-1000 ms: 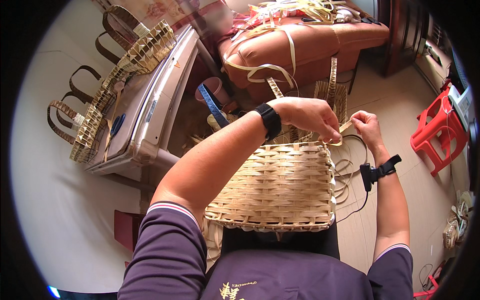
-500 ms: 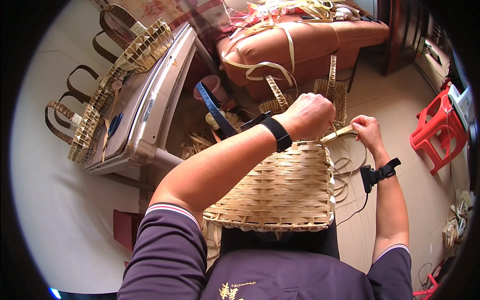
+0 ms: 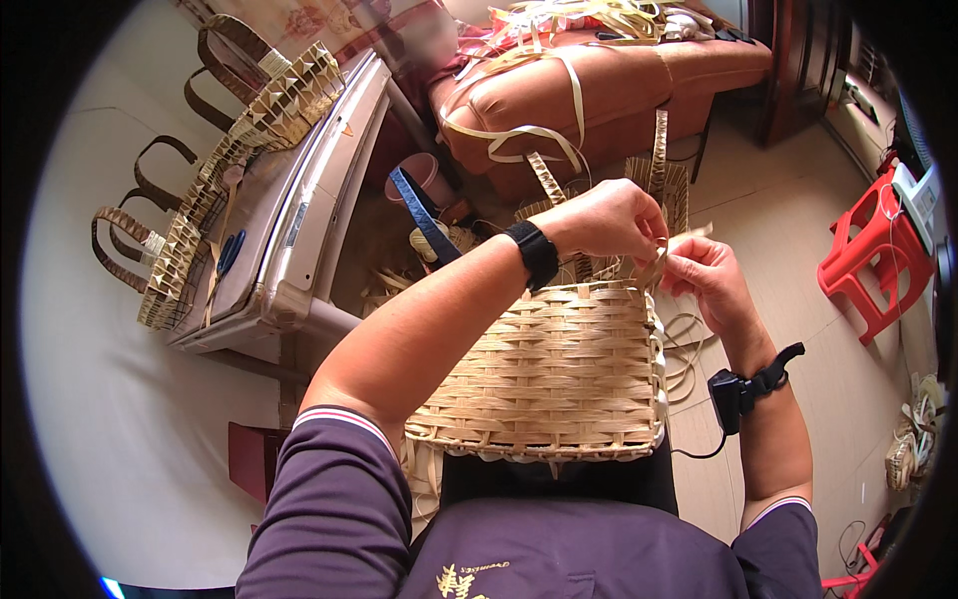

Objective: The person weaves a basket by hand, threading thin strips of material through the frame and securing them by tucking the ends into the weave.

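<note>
A tan woven basket (image 3: 539, 369) rests on my lap, its broad side facing me. Over its far right corner both hands come close together. My left hand (image 3: 619, 220) is closed, the fingertips pinching a flat tan weaving strip (image 3: 654, 268) that rises from the rim. Beside it, my right hand (image 3: 709, 280) pinches the same strip, thumb against finger; an end of it sticks out past the knuckles. Just where the strip meets the rim is partly hidden by the fingers.
Finished baskets with dark handles (image 3: 190, 240) line the table (image 3: 299, 230) at left, near blue-handled scissors (image 3: 231, 252). Loose strips lie on an orange sofa (image 3: 599, 80). A red stool (image 3: 873, 255) stands at right. Coiled strips (image 3: 684, 349) lie on the floor beside the basket.
My right hand has moved left and in toward my left hand, bringing the strip's end with it. The left hand has shifted slightly left. The basket stays nearly in place.
</note>
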`<action>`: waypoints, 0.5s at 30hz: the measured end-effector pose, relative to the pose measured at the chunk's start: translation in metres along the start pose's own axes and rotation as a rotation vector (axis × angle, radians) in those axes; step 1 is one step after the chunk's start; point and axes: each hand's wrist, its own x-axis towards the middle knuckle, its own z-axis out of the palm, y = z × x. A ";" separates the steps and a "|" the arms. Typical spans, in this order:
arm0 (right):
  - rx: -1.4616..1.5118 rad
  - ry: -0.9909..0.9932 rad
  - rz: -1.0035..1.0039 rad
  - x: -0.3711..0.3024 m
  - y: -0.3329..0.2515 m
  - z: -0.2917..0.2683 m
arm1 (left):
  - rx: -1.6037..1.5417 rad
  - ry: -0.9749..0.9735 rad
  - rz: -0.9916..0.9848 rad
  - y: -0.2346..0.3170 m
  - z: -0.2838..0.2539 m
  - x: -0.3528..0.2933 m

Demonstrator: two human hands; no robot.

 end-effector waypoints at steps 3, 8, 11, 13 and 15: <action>-0.087 0.038 -0.039 -0.004 -0.006 0.018 | -0.015 -0.016 0.020 -0.003 -0.003 -0.007; -0.110 0.100 -0.046 -0.010 0.000 0.031 | 0.082 0.068 0.064 0.003 0.006 -0.008; -0.248 0.214 -0.138 -0.006 0.000 0.035 | 0.409 0.263 0.176 0.005 0.014 -0.013; -0.459 0.302 -0.199 -0.006 0.009 0.032 | 0.475 0.267 0.172 0.004 0.020 -0.015; -0.825 0.422 -0.419 -0.010 0.011 0.043 | 0.731 0.255 0.195 0.003 0.026 -0.015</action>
